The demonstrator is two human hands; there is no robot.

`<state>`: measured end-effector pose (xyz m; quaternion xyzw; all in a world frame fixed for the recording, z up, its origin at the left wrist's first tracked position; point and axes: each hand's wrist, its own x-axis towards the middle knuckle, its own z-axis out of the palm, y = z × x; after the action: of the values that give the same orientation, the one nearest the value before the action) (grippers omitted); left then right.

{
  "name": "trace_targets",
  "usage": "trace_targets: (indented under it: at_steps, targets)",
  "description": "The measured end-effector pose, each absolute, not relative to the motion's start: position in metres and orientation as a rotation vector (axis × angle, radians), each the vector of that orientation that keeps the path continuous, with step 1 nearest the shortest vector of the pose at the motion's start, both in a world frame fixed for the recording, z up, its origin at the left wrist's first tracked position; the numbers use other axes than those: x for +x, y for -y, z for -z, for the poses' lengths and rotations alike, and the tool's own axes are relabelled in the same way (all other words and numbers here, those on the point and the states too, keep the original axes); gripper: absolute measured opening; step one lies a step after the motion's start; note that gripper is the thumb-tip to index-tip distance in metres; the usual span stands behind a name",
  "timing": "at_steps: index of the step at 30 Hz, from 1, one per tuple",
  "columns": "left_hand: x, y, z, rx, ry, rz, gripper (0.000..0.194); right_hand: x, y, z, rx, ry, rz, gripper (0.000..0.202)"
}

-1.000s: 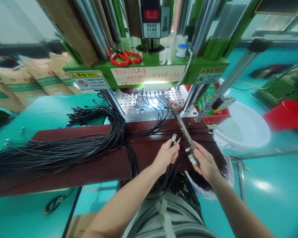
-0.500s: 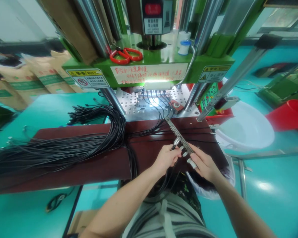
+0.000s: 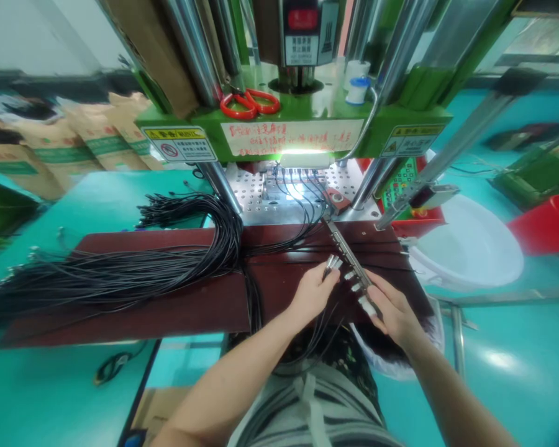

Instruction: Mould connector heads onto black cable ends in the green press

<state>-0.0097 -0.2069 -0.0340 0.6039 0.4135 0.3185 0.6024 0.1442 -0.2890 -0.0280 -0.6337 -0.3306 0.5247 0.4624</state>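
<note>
My left hand (image 3: 313,290) is closed around a few black cables, whose metal connector ends (image 3: 333,264) stick up past the fingers. To its right, my right hand (image 3: 391,305) grips the near end of a long narrow metal bar (image 3: 347,253). Several small pale pieces (image 3: 355,280) sit along the bar's left edge. The connectors and the bar are apart by a small gap. Beyond the bar's far tip, thin black cables (image 3: 302,231) run into a lit metal fixture (image 3: 291,189) under the green press.
A thick bundle of black cables (image 3: 121,273) lies across the brown board (image 3: 205,316) at left. Red-handled scissors (image 3: 249,104) and a blue-topped spool (image 3: 358,90) rest on the green press (image 3: 205,121). A white tub (image 3: 489,248) stands at right, beside a slanted metal post (image 3: 451,149).
My left hand has drawn the connectors away from the bar, leaving a gap. My right hand still holds the bar. The whole view has shifted slightly, with the scene moving rightward.
</note>
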Motion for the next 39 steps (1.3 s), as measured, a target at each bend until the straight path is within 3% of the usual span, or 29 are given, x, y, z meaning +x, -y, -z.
trace_targets:
  at_steps: [20, 26, 33, 39]
  targets:
    - [-0.016, 0.201, 0.023, 1.06, -0.906, -0.511, 0.027, 0.154, 0.285, 0.02, -1.63, 0.999, -1.421, 0.055]
    - [-0.018, 0.205, 0.036, 1.24, -0.974, -0.646, 0.026, 0.152, 0.28, 0.017, -1.544, 1.431, -1.126, 0.048]
    - [-0.029, 0.201, 0.036, 1.283, -1.085, -0.936, 0.032, 0.151, 0.284, 0.02, -1.618, 1.066, -1.312, 0.052]
    - [-0.027, 0.202, 0.034, 1.438, -1.023, -0.876, 0.023, 0.15, 0.284, 0.016, -1.584, 1.058, -1.372, 0.049]
